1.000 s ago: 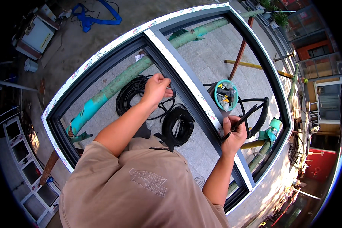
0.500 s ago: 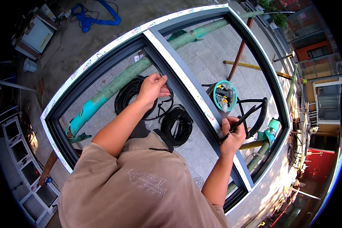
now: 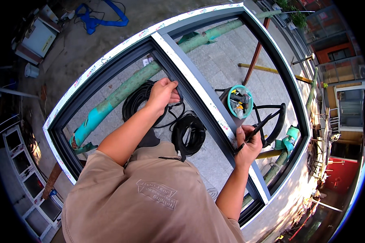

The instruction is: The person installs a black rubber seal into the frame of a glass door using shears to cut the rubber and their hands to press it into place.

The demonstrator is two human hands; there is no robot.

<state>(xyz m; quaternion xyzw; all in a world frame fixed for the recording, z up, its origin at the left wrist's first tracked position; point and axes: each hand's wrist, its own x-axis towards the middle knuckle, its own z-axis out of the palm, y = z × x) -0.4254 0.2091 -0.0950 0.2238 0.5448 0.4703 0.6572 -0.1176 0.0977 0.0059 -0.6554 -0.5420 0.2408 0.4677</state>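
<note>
Under my hands lies a dark grey window frame (image 3: 105, 56) with white protective film and a dividing bar (image 3: 198, 85). My left hand (image 3: 163, 95) is closed in a pinch on a black rubber strip (image 3: 180, 96) at the bar's left inner edge. From there the strip hangs in a loop toward a black coil (image 3: 137, 99). Lower along the bar, my right hand (image 3: 248, 146) is wrapped round a slim black tool (image 3: 265, 122). Its lower end touches or nearly touches the bar's edge; its exact kind is unclear.
Green-wrapped poles (image 3: 129, 83) support the frame. Through its openings show a second black coil (image 3: 189, 134) and a teal-rimmed bucket (image 3: 240, 102) holding a drill and small bags. Blue webbing (image 3: 94, 20) lies at the far left, and a white panelled frame (image 3: 30, 182) at the near left.
Both hands stay at nearly the same places on the bar. The hanging strip below my left hand has shifted slightly, and my shirt hem has drawn back a little.
</note>
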